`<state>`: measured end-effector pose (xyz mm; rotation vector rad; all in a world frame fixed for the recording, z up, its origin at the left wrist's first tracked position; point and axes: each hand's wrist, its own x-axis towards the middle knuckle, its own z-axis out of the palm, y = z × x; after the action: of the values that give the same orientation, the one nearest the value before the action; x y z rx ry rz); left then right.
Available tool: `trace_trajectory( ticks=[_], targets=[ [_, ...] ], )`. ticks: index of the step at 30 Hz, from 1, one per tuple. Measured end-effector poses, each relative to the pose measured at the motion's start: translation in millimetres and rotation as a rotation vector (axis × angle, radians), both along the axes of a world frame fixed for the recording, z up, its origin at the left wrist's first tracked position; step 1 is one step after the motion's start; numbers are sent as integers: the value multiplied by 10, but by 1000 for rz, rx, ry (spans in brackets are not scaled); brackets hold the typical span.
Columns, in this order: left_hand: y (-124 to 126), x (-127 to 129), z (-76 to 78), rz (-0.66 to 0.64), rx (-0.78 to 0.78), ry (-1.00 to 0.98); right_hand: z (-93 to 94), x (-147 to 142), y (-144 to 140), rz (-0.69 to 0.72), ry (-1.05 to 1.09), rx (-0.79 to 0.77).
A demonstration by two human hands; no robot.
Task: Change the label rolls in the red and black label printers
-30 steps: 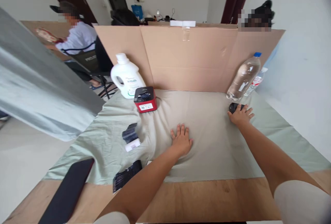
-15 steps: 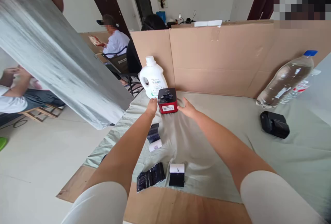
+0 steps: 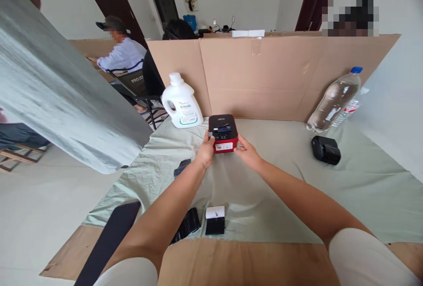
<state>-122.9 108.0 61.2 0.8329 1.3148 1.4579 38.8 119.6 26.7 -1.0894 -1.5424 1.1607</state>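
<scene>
Cardboard screen (image 3: 264, 79) backing a cloth-covered table (image 3: 244, 259)

Behind the screen, a room with white walls is showing, and a person (image 3: 124, 54) in a light shirt and dark cap is sitting on a folding chair (image 3: 137, 79) at the far left. Grey curtain (image 3: 66, 92) is hanging on the near left side.

On the table, a red-and-black box (image 3: 224, 120) is sitting between the two hands, near the middle of the pale green cloth (image 3: 271, 215) (whether its base is touching the cloth, I cannot tell). Left hand (image 3: 205, 153) is clasping its left side, its grip wrapping the near corner; right hand (image 3: 248, 153) is pressing fingers and thumb to the right side, so both grips are holding the box. Small dark item (image 3: 223, 128) is lying on its black top, and a white label (image 3: 224, 146) is facing the person.

White jug (image 3: 185, 107) is standing just behind and left of the box. Over to the right, a large clear bottle (image 3: 335, 101) with a blue cap is leaning beside a smaller bottle (image 3: 350, 109), and a black device (image 3: 325, 150) is resting in front of them. Nearer, a white-and-black piece (image 3: 215, 221) is lying flat, while a glossy black strip (image 3: 191, 224) is showing partly from behind the left forearm.
</scene>
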Motion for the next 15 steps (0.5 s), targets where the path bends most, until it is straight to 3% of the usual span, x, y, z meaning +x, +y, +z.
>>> trace_trajectory(
  ticks=[5, 8, 11, 15],
  targets=[
    [-496, 810, 44, -197, 43, 27, -109, 874, -776, -232, -28, 170],
    [-746, 1204, -5, -247, 19, 5, -164, 1268, -1128, -303, -58, 233],
    [-925, 1450, -99, -257, -71, 2, -233, 1501, -1335, -329, -89, 212],
    [-1058, 1558, -223, -291, -114, 40, -351, 1592, -1468, -333, -85, 185]
  ],
)
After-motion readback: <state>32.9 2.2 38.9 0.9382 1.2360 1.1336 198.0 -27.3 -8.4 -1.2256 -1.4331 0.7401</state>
